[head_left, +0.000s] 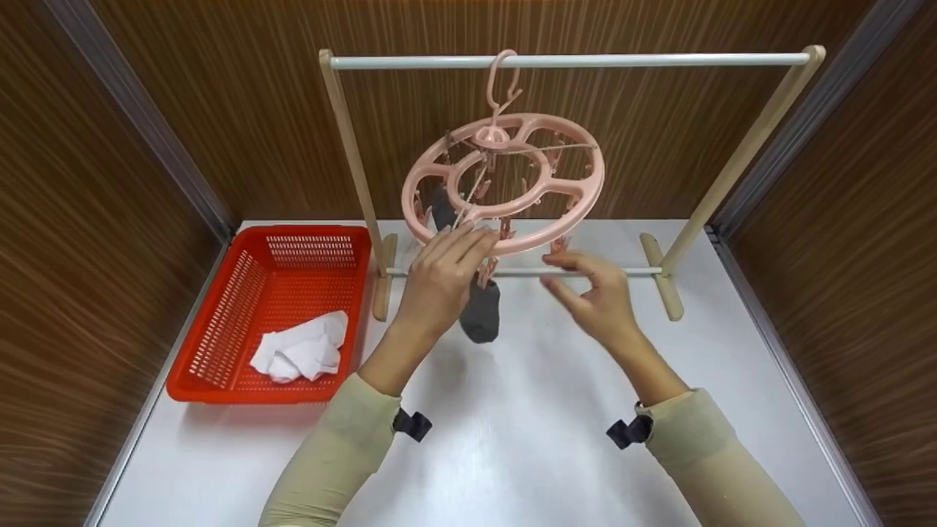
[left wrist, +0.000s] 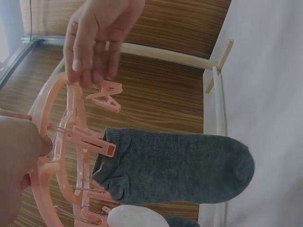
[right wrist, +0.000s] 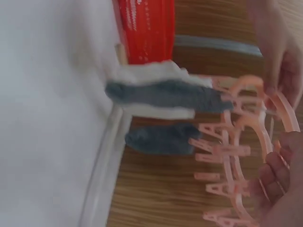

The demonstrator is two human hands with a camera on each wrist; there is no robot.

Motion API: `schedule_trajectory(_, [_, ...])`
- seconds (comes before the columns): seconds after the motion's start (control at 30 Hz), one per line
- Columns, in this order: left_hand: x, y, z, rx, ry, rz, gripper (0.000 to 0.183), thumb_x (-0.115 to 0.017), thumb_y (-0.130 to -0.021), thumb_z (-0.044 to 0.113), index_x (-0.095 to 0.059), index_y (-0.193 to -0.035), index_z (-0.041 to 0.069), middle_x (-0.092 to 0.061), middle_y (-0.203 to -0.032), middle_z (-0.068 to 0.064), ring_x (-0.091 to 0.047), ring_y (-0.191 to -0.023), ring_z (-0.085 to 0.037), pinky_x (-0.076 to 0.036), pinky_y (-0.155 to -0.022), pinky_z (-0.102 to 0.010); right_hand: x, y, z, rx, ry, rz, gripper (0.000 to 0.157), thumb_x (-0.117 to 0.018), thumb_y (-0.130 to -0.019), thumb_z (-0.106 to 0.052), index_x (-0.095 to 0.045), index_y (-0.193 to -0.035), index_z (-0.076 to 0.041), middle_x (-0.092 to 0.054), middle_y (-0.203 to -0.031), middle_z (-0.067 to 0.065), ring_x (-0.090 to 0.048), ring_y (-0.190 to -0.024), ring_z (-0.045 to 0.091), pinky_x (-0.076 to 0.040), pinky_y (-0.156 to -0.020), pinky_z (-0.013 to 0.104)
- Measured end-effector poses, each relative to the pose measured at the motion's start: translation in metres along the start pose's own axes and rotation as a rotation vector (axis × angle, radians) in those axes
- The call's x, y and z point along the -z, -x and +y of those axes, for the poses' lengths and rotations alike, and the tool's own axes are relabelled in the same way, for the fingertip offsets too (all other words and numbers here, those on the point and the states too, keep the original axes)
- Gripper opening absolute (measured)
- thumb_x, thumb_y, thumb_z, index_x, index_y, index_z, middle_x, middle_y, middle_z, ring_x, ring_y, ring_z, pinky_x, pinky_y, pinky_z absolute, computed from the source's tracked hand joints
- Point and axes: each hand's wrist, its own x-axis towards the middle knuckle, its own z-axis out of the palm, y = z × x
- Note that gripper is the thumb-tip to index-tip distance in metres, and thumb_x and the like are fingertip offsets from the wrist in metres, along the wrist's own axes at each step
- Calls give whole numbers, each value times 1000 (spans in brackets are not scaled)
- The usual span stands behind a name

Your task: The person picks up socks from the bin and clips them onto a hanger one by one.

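Observation:
A pink round clip hanger [head_left: 596, 176] hangs by its hook from a white rail. My left hand [head_left: 446, 274] grips its front rim, thumb and fingers around it in the right wrist view. Just below that hand, a grey sock [head_left: 480, 313] hangs from a clip [left wrist: 92, 142]. Another grey sock [right wrist: 163, 138] and a white sock [right wrist: 156, 71] hang from the ring too, partly hidden in the head view. By the rim's right front, my right hand [head_left: 596, 296] is close to a pink clip [head_left: 560, 244], thumb and fingers apart, holding nothing.
A red basket [head_left: 359, 293] stands on the white table at the left, with white cloth items [head_left: 304, 348] inside. The drying rack's wooden legs [head_left: 739, 161] and white top rail [head_left: 659, 60] frame the hanger. Wood-grain panels [head_left: 278, 146] enclose the back and sides.

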Motion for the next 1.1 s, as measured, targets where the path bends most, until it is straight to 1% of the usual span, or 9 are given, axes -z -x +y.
schedule_trajectory(0.1, [1,0,0,-3,-8,5,42,-68,-92,3,-66,-132,16,-67,-131,-4,-59,-128,-23,-45,-109,-46,12,-10,14,125,110,125,14,-78,-78,5,-75,-91,1,-75,-90,14,-67,-84,29,-49,-86,18])
schedule_trajectory(0.17, [2,-1,1,-9,-10,9,40,-67,-93,2,-67,-131,16,-68,-130,-4,-59,-128,-24,-44,-110,-45,21,-19,21,175,166,191,15,-75,-78,5,-76,-91,-2,-73,-90,11,-63,-86,28,-46,-85,22])
schedule_trajectory(0.23, [3,-2,0,-14,-5,18,39,-67,-93,2,-67,-130,15,-68,-130,-4,-59,-127,-24,-44,-110,-46,29,-28,23,215,236,204,25,-71,-77,6,-77,-98,-6,-72,-100,10,-61,-96,29,-45,-91,29])
schedule_trajectory(0.33, [4,-1,0,-9,-7,28,37,-65,-94,1,-69,-128,15,-69,-128,-4,-60,-126,-24,-43,-111,-45,37,-43,25,260,334,114,47,-68,-77,12,-74,-116,-12,-67,-125,10,-56,-121,32,-44,-104,40])
schedule_trajectory(0.4, [5,0,-1,-1,-4,32,36,-65,-94,2,-69,-127,15,-69,-128,-5,-61,-126,-24,-43,-111,-44,41,-52,26,276,382,26,55,-71,-78,13,-71,-124,-17,-62,-138,9,-49,-134,35,-40,-112,45])
schedule_trajectory(0.53, [7,1,-3,13,8,22,34,-64,-95,3,-69,-127,14,-68,-130,-5,-60,-127,-23,-44,-110,-45,44,-62,29,278,405,-79,46,-77,-83,4,-72,-124,-16,-60,-141,7,-45,-140,34,-32,-118,46])
schedule_trajectory(0.63, [9,2,-4,19,17,16,35,-65,-95,4,-68,-128,14,-67,-132,-4,-58,-129,-23,-45,-109,-46,44,-62,31,292,389,-96,36,-76,-85,-2,-74,-119,-13,-66,-133,7,-49,-137,33,-31,-119,46])
schedule_trajectory(0.83, [12,3,-5,17,6,12,38,-65,-96,8,-64,-133,13,-65,-135,-5,-56,-131,-23,-43,-111,-45,41,-57,36,326,344,-91,29,-74,-86,-5,-75,-115,-10,-70,-125,10,-58,-127,32,-40,-113,42])
schedule_trajectory(1.1, [15,6,-2,-10,-48,47,41,-59,-97,8,-61,-138,12,-60,-141,-7,-50,-136,-27,-28,-120,-46,35,-48,34,339,358,-73,29,-74,-88,-9,-75,-117,-13,-70,-124,7,-60,-123,32,-45,-109,40])
